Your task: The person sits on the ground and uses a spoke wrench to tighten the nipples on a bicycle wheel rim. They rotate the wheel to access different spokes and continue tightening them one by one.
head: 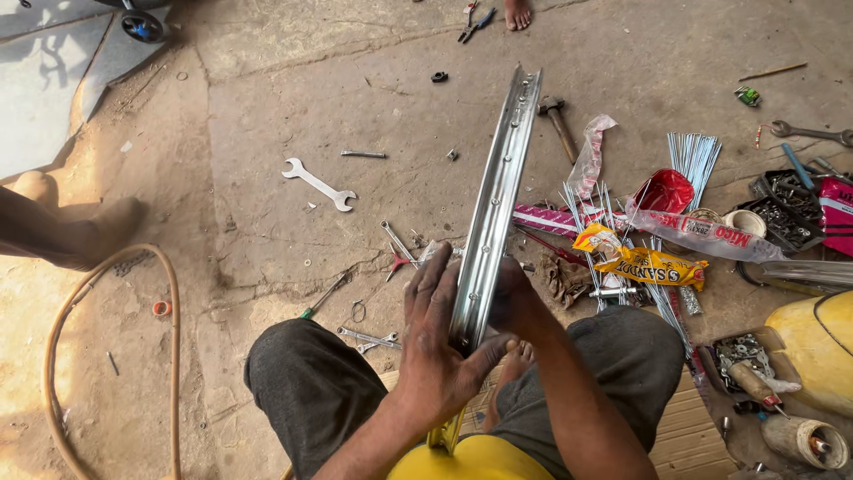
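Left hand (435, 342) and right hand (514, 302) are clasping the chrome wheel rim (498, 196) from both sides; its visible length is running away from the person.

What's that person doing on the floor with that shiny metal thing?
A person sitting on the concrete floor holds a shiny silver metal wheel rim upright between both hands. The left hand wraps its near edge; the right hand grips behind it. Thin silver spokes, a silver spanner and a hammer lie around.
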